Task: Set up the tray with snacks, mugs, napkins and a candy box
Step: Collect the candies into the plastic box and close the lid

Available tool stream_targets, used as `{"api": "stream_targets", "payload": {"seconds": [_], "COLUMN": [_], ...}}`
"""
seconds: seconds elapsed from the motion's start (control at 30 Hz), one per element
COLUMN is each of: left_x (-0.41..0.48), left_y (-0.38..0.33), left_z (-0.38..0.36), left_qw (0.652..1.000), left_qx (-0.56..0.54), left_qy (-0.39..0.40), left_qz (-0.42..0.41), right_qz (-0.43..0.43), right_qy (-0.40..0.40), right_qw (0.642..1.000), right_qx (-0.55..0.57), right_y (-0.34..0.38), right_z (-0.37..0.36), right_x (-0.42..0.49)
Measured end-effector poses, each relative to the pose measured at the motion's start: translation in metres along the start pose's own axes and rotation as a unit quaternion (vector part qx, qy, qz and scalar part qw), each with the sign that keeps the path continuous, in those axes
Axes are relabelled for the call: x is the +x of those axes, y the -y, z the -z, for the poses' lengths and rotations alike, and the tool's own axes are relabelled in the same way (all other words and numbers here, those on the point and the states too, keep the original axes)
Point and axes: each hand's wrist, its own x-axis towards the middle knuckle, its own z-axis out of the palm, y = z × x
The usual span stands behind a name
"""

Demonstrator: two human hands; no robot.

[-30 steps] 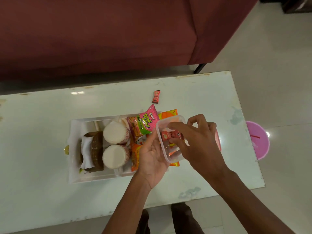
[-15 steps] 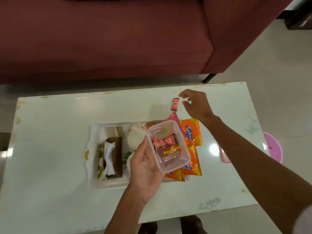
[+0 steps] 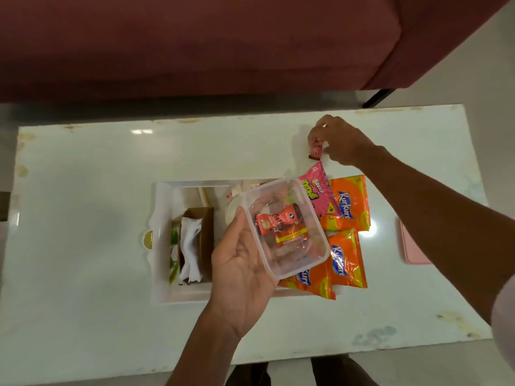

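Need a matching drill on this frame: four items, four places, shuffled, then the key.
1. clear box
2. loose red candy
3. napkins
4. pink lid

A. in the brown holder at the tray's left end
B. on the table, partly behind the right forearm
C. held by the left hand above the tray
D. pinched by the right hand, beyond the tray

Pairs: 1-C, 2-D, 3-A, 4-B

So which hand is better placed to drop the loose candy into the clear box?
Right: the right hand pinches the candy beyond the tray, while the left hand is busy holding the clear box.
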Motion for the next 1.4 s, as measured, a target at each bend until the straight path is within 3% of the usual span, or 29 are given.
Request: {"api": "stream_targets", "payload": {"seconds": [0.2,0.27,0.33,0.43,0.5,0.6,0.77,0.93,1.17,1.27,1.4], "left_x": [0.010,0.012,0.013,0.015,0.015,0.015,0.012,0.010,0.016,0.021,0.029], "left_y": [0.006,0.009,0.013,0.019,0.026,0.037,0.056,0.073,0.099,0.109,0.123], "left_z": [-0.006,-0.009,-0.012,-0.020,-0.026,-0.040,-0.061,-0.076,-0.087,-0.091,-0.095], "left_qw": [1.000,1.000,1.000,1.000,1.000,1.000,1.000,0.998,0.996,0.997,0.997], "left_qx": [0.003,0.006,0.010,0.003,0.004,0.003,0.008,0.056,0.086,0.083,0.082], "left_qy": [-0.012,-0.011,-0.011,-0.009,-0.002,0.001,-0.004,-0.006,-0.011,-0.008,-0.014], "left_qz": [-0.014,-0.023,-0.026,-0.018,-0.018,-0.018,-0.029,-0.026,-0.010,0.004,0.006], "right_qz": [-0.031,-0.073,-0.113,-0.101,-0.055,0.022,0.066,0.086,0.090,0.037,-0.146], "right_qy": [-0.032,-0.083,-0.184,-0.283,-0.278,-0.223,-0.142,-0.148,-0.161,-0.208,-0.301], "right_qw": [0.998,0.992,0.956,0.908,0.905,0.938,0.970,0.979,0.979,0.965,0.911], "right_qx": [-0.033,0.060,0.198,0.293,0.318,0.263,0.189,0.110,0.084,0.156,0.242], "right_y": [-0.004,-0.001,0.009,0.038,0.059,0.083,0.096,0.083,0.061,0.043,-0.004], "right_z": [0.000,0.010,0.033,0.086,0.118,0.146,0.130,0.115,0.107,0.109,0.101], "right_x": [-0.008,-0.018,-0.040,-0.102,-0.152,-0.218,-0.261,-0.284,-0.302,-0.315,-0.332]}}
